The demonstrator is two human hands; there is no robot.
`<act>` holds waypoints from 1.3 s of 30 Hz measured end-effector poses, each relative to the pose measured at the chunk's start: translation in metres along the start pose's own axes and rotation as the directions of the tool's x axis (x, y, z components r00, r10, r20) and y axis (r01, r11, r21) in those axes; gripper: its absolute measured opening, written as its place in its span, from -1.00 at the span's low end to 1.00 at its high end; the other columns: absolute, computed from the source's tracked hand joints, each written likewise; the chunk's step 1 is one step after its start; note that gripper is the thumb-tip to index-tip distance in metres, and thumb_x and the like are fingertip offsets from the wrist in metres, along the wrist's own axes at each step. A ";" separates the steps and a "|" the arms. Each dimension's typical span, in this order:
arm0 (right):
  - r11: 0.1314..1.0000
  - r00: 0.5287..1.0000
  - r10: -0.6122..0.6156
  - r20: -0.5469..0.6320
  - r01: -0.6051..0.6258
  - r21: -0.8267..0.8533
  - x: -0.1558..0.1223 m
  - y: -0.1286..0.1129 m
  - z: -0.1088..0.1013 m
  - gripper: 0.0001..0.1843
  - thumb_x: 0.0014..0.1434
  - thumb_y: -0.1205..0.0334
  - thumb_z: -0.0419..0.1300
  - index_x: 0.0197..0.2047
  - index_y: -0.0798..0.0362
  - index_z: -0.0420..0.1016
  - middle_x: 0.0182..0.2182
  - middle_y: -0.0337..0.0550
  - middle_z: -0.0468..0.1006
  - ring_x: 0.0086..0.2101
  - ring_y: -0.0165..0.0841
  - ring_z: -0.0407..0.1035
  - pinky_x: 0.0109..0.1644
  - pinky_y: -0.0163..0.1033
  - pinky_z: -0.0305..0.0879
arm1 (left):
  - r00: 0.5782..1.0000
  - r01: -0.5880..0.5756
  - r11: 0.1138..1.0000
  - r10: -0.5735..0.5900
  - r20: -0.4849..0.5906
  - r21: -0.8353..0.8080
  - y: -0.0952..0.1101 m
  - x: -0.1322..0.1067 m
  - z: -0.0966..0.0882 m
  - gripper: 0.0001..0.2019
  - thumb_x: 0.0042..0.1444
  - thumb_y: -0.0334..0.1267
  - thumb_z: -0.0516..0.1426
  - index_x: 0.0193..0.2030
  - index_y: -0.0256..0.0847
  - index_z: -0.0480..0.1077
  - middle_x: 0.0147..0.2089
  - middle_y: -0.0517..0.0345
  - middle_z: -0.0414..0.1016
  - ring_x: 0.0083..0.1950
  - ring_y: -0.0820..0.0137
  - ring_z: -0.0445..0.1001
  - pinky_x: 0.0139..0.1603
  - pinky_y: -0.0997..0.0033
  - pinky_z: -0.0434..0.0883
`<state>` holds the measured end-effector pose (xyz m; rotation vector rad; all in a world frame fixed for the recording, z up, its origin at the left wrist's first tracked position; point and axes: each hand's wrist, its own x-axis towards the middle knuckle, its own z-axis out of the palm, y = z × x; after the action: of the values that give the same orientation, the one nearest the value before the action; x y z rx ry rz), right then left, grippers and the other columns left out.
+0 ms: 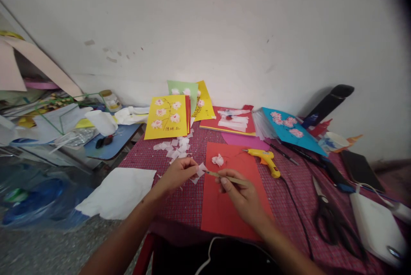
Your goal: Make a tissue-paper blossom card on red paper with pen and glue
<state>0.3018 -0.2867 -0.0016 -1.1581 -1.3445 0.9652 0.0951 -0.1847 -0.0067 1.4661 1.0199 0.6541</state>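
My left hand (178,173) pinches a small white scrap of tissue paper (200,170) above the left edge of a red card sheet (224,206). My right hand (240,190) is closed round a thin wooden stick (221,175) whose tip points left and meets the scrap. A small white paper flower (218,159) lies on the red sheet just beyond the hands. Several loose white tissue scraps (175,145) lie on the checked cloth behind my left hand.
A yellow glue gun (266,160) with a black cord lies right of the red sheet. Black scissors (330,217) and a white box (375,225) sit at the right. Yellow (165,117), red (229,121) and blue (290,129) flower cards line the wall. A white sheet (118,192) overhangs the table's left edge.
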 end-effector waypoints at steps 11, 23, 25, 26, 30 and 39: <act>0.998 0.999 0.047 -0.002 -0.047 0.042 0.000 0.006 0.002 -0.74 0.33 0.01 0.19 -0.14 0.00 0.58 -0.29 -0.13 0.58 -0.41 -0.36 0.44 -0.32 -0.26 0.41 | 0.999 -0.006 0.999 0.009 0.054 -0.053 -0.002 -0.004 0.004 -0.84 0.04 -0.15 0.19 -0.37 -0.20 0.47 -0.39 0.16 0.52 -0.37 0.42 0.45 -0.26 0.41 0.39; 0.915 0.964 0.259 -0.058 -0.226 0.335 -0.015 0.030 -0.007 -0.66 0.21 -0.04 0.33 -0.15 0.07 0.59 -0.35 -0.12 0.65 -0.53 -0.41 0.44 -0.43 -0.29 0.39 | 0.991 -0.089 0.989 0.076 0.111 0.117 -0.014 -0.014 0.019 -0.89 0.08 -0.20 0.23 -0.30 -0.18 0.49 -0.33 0.17 0.54 -0.32 0.41 0.44 -0.29 0.45 0.32; 0.901 0.954 0.292 -0.067 -0.251 0.353 -0.020 0.034 -0.008 -0.66 0.23 -0.05 0.32 -0.13 0.06 0.59 -0.35 -0.12 0.64 -0.53 -0.42 0.43 -0.43 -0.30 0.38 | 0.984 -0.126 0.979 0.102 0.146 0.163 -0.015 -0.016 0.021 -0.90 0.12 -0.23 0.19 -0.27 -0.17 0.51 -0.32 0.17 0.56 -0.30 0.40 0.45 -0.28 0.45 0.33; 0.900 0.950 0.303 -0.077 -0.259 0.351 -0.022 0.035 -0.009 -0.66 0.23 -0.05 0.31 -0.14 0.06 0.59 -0.36 -0.12 0.64 -0.54 -0.42 0.43 -0.43 -0.30 0.38 | 0.980 -0.143 0.973 0.114 0.164 0.179 -0.015 -0.016 0.023 -0.90 0.13 -0.24 0.18 -0.27 -0.16 0.52 -0.32 0.17 0.56 -0.30 0.40 0.45 -0.28 0.45 0.33; 0.952 0.961 0.245 -0.127 -0.214 0.217 -0.020 0.029 -0.012 -0.65 0.26 -0.06 0.28 -0.30 0.07 0.59 -0.42 -0.13 0.59 -0.52 -0.39 0.42 -0.40 -0.27 0.37 | 0.969 -0.185 0.962 0.144 0.201 0.202 -0.013 -0.018 0.029 -0.89 0.15 -0.24 0.18 -0.27 -0.17 0.52 -0.32 0.17 0.55 -0.31 0.41 0.44 -0.29 0.46 0.31; 0.998 0.998 0.050 0.028 -0.051 0.033 0.009 0.020 -0.032 -0.74 0.21 0.00 0.30 -0.34 0.03 0.55 -0.32 -0.17 0.56 -0.55 -0.46 0.34 -0.47 -0.30 0.32 | 0.946 -0.278 0.928 0.220 0.238 0.247 -0.009 -0.003 0.033 -0.88 0.19 -0.21 0.17 -0.27 -0.20 0.45 -0.35 0.21 0.51 -0.35 0.44 0.40 -0.35 0.50 0.27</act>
<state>0.3358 -0.2756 -0.0158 -1.1618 -1.3207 1.0397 0.1206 -0.2037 -0.0205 1.8923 0.7911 0.5375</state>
